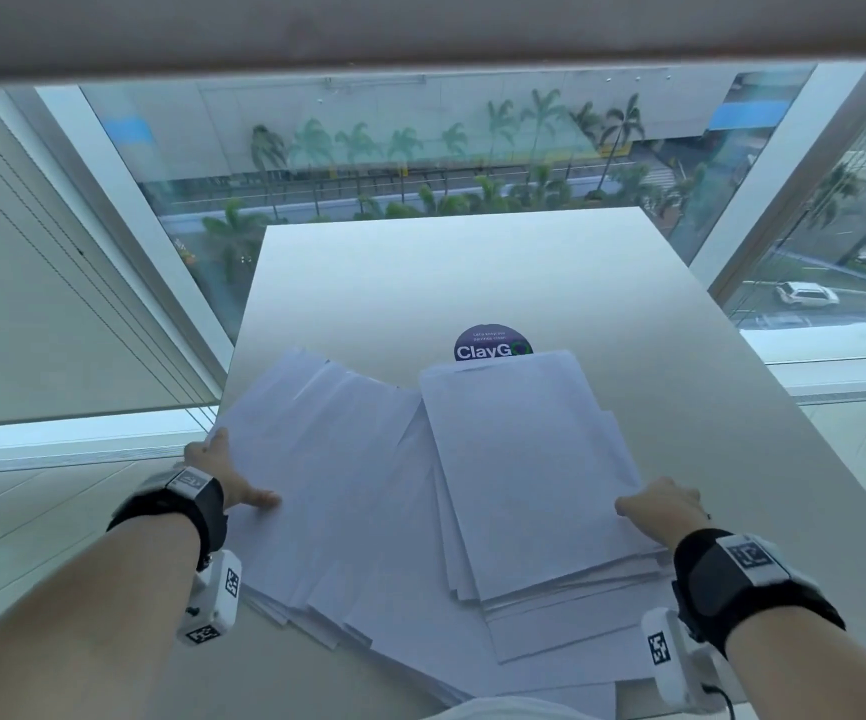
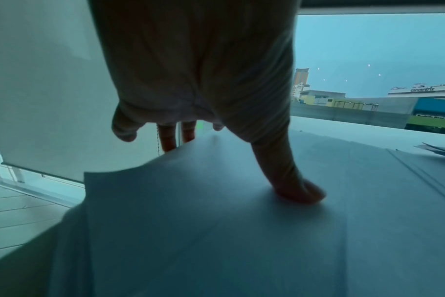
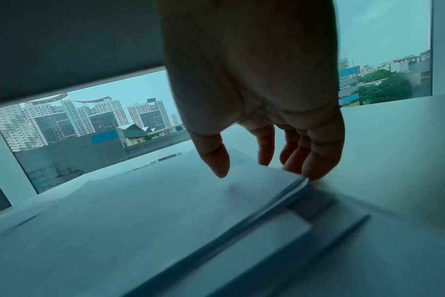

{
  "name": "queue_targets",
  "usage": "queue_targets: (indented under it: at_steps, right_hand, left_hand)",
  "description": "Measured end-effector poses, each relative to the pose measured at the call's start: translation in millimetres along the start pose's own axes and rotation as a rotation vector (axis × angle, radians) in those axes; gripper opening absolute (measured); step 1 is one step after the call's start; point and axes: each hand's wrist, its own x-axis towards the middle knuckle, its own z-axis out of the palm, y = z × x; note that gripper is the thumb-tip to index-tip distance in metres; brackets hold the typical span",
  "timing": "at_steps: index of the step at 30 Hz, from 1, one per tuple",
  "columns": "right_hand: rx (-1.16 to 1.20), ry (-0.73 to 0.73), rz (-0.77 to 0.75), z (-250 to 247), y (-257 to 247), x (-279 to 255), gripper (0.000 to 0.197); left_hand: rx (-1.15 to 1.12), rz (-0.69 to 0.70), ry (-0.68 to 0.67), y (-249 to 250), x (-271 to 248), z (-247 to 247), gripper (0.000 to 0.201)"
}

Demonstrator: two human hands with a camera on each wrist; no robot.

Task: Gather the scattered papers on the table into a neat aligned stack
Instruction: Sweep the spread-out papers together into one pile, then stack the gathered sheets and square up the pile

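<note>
Two hands bracket the white papers fanned across the near half of the table: the left hand pinches the overhanging left sheets, thumb on top and fingers beneath, while the right hand rests relaxed fingertips against the right pile's edge. Pushing inward too hard could buckle loose sheets or spill the overhanging ones. A round sticker reads "ClayG", its end covered.

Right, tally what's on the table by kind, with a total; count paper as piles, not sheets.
Loose piles of white paper sheets: 2 (fanned left pile, squarer right pile)
Round dark purple ClayGo stickers: 1
Bare hands on the paper: 2 (left hand, right hand)
Total: 5
</note>
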Motion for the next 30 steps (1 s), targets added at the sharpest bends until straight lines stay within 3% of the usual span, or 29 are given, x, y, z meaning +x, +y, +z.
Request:
queue_targets:
  at_steps: [6, 11, 17, 20, 22, 24, 26, 28, 30]
  right_hand:
    - [0.049, 0.049, 0.081, -1.6, -7.9, 7.6, 0.06]
    - [0.079, -0.002, 0.057, 2.7, -12.8, 13.1, 0.059]
    - [0.262, -0.015, -0.014, 2.4, -11.4, 17.3, 0.039]
    - [0.304, -0.023, -0.046, 5.6, -11.5, 16.2, 0.034]
    - [0.295, -0.049, -0.079, 9.3, -11.7, 16.7, 0.025]
    - [0.284, -0.041, -0.087, 11.0, -12.6, 14.9, 0.033]
    - [0.27, -0.035, -0.097, 8.7, -16.5, 10.6, 0.029]
    - [0.243, -0.004, -0.053, 5.2, -18.9, 6.3, 0.053]
    - [0.232, 0.002, -0.056, 2.7, -22.3, 2.6, 0.05]
  left_hand:
    - [0.148, -0.001, -0.031, -17.0, -10.9, 10.0, 0.137]
    - [0.164, 0.017, -0.064, -17.7, -23.9, 23.6, 0.145]
    - [0.204, 0.021, 0.056, -7.1, -51.1, 20.2, 0.135]
    - [-0.013, 0.052, 0.148, -6.7, -53.0, 17.6, 0.122]
    - [-0.224, 0.016, 0.167, -8.3, -51.4, 15.3, 0.097]
    - [-0.315, -0.042, 0.137, -11.4, -49.9, 17.1, 0.074]
    - [-0.348, -0.057, 0.057, -14.3, -50.8, 22.8, 0.066]
    - [-0.358, -0.055, -0.075, -15.0, -55.6, 26.8, 0.058]
    - [-0.408, -0.04, -0.255, -16.0, -65.4, 25.9, 0.06]
